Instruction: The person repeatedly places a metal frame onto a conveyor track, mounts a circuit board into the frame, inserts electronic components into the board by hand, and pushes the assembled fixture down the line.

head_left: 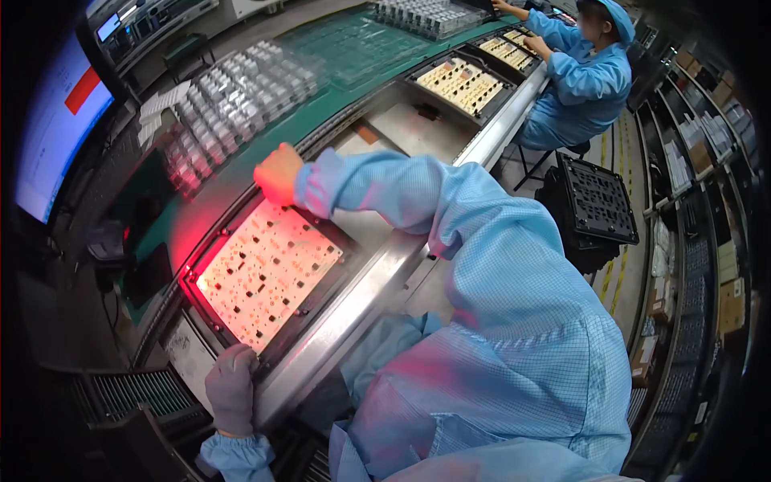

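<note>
In front of me a black carrier frame (323, 304) holds a pale circuit-board panel (269, 269) dotted with small dark parts. Red light falls over the panel and its left side. My left hand (231, 387), in a grey glove, is at the near corner of the frame with its fingers closed on the edge. Across the panel, my right hand (279, 173) is curled at the frame's far corner; its fingertips are partly hidden. Both of my sleeves are light blue.
The frame lies on a metal-railed conveyor (345, 309). Farther along it sit other loaded carriers (462, 87), where a co-worker (578, 72) in blue reaches in. Clear plastic trays (241, 100) cover a green bench. A monitor (64, 120) is at left; stacked black carriers (594, 201) and shelves (707, 265) are at right.
</note>
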Demonstrator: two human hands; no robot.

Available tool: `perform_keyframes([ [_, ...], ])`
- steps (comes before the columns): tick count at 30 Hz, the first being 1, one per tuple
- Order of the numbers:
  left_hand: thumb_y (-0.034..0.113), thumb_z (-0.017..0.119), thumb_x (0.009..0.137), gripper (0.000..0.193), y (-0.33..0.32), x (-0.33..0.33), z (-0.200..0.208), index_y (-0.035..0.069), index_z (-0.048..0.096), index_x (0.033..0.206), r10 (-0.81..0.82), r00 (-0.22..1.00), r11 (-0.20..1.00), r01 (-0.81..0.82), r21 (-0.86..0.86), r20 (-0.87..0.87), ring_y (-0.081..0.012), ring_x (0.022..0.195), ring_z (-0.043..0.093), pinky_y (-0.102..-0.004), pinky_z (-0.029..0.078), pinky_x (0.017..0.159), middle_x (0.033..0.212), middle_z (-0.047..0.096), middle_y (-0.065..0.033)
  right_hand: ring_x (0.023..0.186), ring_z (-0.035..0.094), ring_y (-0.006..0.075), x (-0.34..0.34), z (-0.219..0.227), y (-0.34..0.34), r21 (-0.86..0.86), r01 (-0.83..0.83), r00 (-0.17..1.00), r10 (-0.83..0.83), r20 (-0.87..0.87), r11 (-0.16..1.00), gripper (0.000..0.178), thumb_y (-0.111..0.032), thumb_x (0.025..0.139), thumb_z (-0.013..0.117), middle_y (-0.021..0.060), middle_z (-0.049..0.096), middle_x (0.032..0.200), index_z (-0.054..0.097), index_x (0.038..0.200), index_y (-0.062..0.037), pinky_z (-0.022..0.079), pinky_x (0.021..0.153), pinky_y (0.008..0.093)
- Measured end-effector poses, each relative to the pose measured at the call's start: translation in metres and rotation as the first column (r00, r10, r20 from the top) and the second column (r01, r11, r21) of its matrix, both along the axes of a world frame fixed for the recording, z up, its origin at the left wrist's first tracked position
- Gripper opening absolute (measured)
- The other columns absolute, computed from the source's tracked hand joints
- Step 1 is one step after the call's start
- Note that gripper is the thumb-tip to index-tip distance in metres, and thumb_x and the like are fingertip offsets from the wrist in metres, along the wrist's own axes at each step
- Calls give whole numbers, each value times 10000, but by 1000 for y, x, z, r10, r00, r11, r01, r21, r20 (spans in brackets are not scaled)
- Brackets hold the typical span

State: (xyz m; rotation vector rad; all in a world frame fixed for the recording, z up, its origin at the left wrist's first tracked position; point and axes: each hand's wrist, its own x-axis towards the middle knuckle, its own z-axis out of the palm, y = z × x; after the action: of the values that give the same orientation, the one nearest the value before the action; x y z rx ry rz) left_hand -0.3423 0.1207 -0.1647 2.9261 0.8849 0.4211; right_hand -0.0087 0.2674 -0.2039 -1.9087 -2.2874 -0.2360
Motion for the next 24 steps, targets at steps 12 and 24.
perform_keyframes([
  [12,122,627,752,167,4,19,-18,155,577,908,64,989,997,-68,-27,-130,-230,810,629,-334,527,666,893,612,-29,851,656,304,42,-28,-6,111,-192,981,190,30,975,256,-340,785,622,140,681,864,672,862,-102,464,746,441],
  [24,106,669,769,187,-8,18,-40,103,579,933,117,975,991,-127,39,190,-243,949,623,-376,510,909,956,621,-44,1185,459,321,-42,8,-99,32,-762,617,740,-269,647,586,-341,774,696,142,485,1272,490,1275,-117,360,982,438],
])
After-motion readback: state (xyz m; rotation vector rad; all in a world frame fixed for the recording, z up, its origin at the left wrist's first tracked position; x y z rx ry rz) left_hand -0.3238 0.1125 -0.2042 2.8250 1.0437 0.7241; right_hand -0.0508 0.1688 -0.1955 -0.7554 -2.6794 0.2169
